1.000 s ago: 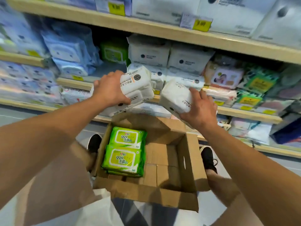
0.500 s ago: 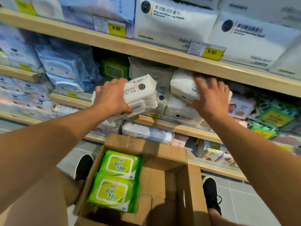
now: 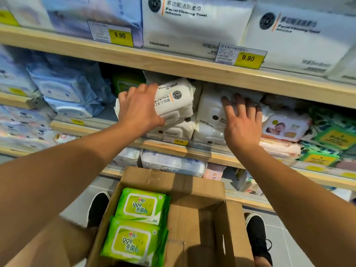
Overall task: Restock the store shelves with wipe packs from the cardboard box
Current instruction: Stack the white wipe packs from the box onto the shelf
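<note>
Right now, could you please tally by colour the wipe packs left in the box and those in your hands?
Green plastic wipe packs in the brown cardboard box: 2
White plastic wipe packs gripped by the left hand: 2
Total: 4

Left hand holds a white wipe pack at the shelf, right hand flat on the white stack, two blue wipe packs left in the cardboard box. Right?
One error: the head view shows the two wipe packs in the brown cardboard box are green, not blue. The left hand does hold a white wipe pack; the right hand lies flat on the white stack.
</note>
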`<move>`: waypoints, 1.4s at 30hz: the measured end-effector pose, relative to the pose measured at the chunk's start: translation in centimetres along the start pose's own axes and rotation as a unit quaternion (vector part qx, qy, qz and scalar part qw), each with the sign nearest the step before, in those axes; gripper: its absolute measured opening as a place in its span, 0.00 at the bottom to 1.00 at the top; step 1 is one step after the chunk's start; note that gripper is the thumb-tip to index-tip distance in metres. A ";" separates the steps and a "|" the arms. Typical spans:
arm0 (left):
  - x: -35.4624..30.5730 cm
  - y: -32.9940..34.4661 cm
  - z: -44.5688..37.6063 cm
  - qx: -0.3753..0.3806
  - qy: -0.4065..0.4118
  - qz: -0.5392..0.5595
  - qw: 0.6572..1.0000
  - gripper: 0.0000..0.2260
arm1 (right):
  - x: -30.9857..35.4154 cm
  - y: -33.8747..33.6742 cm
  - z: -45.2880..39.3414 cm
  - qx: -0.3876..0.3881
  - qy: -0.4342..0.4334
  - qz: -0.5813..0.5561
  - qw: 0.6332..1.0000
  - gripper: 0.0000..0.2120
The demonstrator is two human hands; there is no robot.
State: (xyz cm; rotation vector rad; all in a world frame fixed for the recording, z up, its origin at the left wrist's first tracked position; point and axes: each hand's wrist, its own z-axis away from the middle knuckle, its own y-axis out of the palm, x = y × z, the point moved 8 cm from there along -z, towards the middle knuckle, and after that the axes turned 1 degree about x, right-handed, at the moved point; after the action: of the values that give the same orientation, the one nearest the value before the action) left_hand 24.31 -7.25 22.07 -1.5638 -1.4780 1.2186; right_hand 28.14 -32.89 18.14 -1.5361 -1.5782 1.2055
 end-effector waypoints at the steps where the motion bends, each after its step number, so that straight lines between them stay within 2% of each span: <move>1: -0.7 0.0 -0.9 0.006 -0.001 -0.015 1.000 0.36 | 0.1 -0.1 0.2 -0.003 -0.004 0.006 1.000 0.37; 4: -2.7 0.9 -3.7 0.037 -0.008 -0.052 0.998 0.22 | 0.3 -0.1 0.7 -0.016 0.001 0.012 1.000 0.39; 7: -3.7 3.3 -4.5 0.078 0.005 -0.053 0.996 0.19 | 0.2 0.9 1.1 -0.006 0.006 0.015 1.000 0.39; 14: -3.2 5.6 -5.6 0.136 -0.007 -0.127 0.983 0.24 | -0.1 1.2 0.9 -0.014 0.012 0.010 1.000 0.40; 17: -3.6 5.7 -5.4 0.107 0.014 -0.116 0.987 0.29 | -0.1 1.3 0.9 -0.006 0.013 0.004 1.000 0.41; 20: -4.7 5.7 -3.8 0.059 0.042 -0.103 0.992 0.16 | 0.3 1.2 0.9 -0.009 0.018 0.000 1.000 0.40; 21: -5.0 5.8 -3.4 0.056 0.041 -0.102 0.992 0.15 | 0.4 1.2 0.9 -0.009 0.022 0.000 1.000 0.40; 25: -5.1 6.2 -3.4 0.055 0.036 -0.113 0.991 0.19 | 0.6 1.1 0.8 0.005 0.029 -0.010 1.000 0.40; 29: -5.0 5.8 -3.4 0.070 0.034 -0.095 0.992 0.15 | 0.6 0.0 1.1 0.019 0.020 -0.006 1.000 0.41; 32: -5.1 4.8 -2.5 0.055 0.054 -0.073 0.994 0.19 | 1.1 -1.4 2.0 0.031 0.002 -0.022 0.999 0.40; 34: -5.0 4.0 -0.9 0.019 0.093 -0.056 0.994 0.24 | 2.1 -2.2 2.9 0.039 -0.010 -0.038 0.998 0.38; 37: -3.9 3.8 2.9 0.024 0.126 -0.023 0.992 0.30 | 4.4 -2.5 5.1 0.056 -0.028 -0.065 0.996 0.37; 42: -0.3 4.7 10.5 0.049 0.124 0.013 0.991 0.30 | 9.4 -0.8 10.9 0.124 -0.071 -0.116 0.983 0.38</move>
State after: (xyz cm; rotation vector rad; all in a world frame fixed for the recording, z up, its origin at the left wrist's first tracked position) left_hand 16.29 -9.66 14.16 -1.6075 -1.2241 1.0516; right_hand 16.74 -25.64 13.13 -1.0973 -1.5787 1.3432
